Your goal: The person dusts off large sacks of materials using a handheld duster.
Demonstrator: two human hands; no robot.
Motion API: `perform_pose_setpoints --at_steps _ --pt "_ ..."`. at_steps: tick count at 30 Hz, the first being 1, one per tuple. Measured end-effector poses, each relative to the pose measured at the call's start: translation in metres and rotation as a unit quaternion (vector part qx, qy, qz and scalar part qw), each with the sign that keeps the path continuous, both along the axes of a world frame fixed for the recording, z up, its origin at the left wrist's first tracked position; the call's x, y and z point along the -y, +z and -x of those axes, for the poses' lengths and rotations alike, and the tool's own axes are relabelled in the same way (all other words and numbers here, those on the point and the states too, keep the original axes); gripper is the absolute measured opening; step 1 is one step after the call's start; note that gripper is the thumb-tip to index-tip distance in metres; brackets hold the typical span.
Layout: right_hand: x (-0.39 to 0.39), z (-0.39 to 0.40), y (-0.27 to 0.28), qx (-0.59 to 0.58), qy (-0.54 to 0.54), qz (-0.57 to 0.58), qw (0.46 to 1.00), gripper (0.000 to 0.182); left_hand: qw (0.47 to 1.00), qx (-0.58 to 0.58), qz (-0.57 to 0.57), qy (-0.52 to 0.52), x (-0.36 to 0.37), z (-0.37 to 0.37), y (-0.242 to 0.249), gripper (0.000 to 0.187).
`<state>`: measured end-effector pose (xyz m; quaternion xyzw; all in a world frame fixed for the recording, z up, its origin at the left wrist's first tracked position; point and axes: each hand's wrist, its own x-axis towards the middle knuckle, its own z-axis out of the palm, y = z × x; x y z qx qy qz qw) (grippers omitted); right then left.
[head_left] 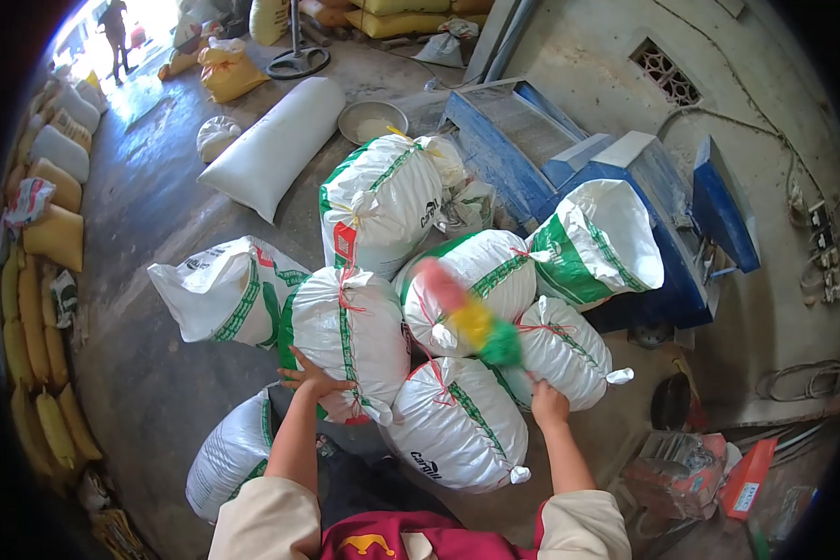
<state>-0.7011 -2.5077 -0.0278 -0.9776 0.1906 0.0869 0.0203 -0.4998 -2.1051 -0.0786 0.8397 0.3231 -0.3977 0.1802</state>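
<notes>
My left hand [314, 375] lies with fingers spread against the lower side of a tied white sack [350, 327] with a green stripe. In my right hand [549, 401] is the handle of a red, yellow and green duster [469, 317], its fluffy head smeared by motion. The duster head overlaps another tied white sack [483, 280] in this view. Close by my right hand sit a tied sack [569, 355] and a sack with black lettering [457, 425]. Red string ties show on several sacks.
An open-mouthed sack [625, 238] leans by a blue machine [504, 140]. Beyond lie a long white sack [280, 140] and a metal basin [373, 119]. Yellow sacks [54, 233] line the left wall. A red-and-clear bundle [686, 467] sits lower right. A person [115, 37] stands far off.
</notes>
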Motion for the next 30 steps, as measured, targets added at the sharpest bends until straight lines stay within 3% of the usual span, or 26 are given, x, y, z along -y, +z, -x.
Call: perform_pose_setpoints --at_steps 2,3,6,9,12,13,15,18,21,25,29,30 --pt "0.016 0.010 -0.019 0.021 -0.274 0.009 0.961 0.026 1.000 0.004 -0.001 -0.003 0.001 -0.001 0.002 0.156" --pt "0.014 0.009 -0.019 0.023 -0.281 0.006 0.959 0.026 1.000 0.002 -0.002 -0.003 0.001 0.000 0.003 0.155" --pt "-0.004 0.004 -0.013 0.049 -0.235 -0.038 0.970 0.029 0.999 0.002 -0.024 -0.021 0.002 0.001 0.003 0.155" --pt "-0.039 0.008 -0.005 0.010 -0.066 -0.091 0.994 0.028 0.999 0.001 -0.035 -0.028 0.002 0.003 0.000 0.154" --pt "-0.044 0.017 -0.005 0.021 0.000 -0.063 0.998 0.026 0.999 0.005 -0.043 -0.032 0.002 0.002 -0.004 0.154" --pt "-0.041 0.020 -0.006 0.024 -0.006 -0.065 0.998 0.026 0.998 0.002 -0.045 -0.035 0.001 0.002 -0.004 0.154" --pt "-0.022 0.028 -0.009 0.004 -0.132 -0.036 0.991 0.027 0.998 0.002 -0.044 -0.038 0.001 0.002 -0.003 0.154" --pt "0.008 0.039 -0.027 0.109 -0.303 -0.056 0.945 0.030 0.999 -0.001 -0.038 -0.037 0.002 0.003 0.002 0.154" --pt "-0.011 0.041 -0.021 0.083 -0.235 -0.087 0.965 0.029 0.999 0.000 -0.035 -0.040 0.001 0.001 -0.003 0.154" --pt "-0.042 0.046 -0.010 0.070 -0.033 -0.147 0.986 0.028 0.999 0.007 -0.035 -0.041 0.000 0.003 -0.006 0.155" --pt "-0.025 0.054 0.000 0.000 -0.070 -0.108 0.992 0.030 0.998 0.008 -0.028 -0.048 0.001 0.003 0.002 0.155" --pt "-0.016 0.058 -0.009 0.034 -0.158 -0.118 0.980 0.031 0.998 0.009 -0.030 -0.046 0.001 0.004 -0.001 0.154"
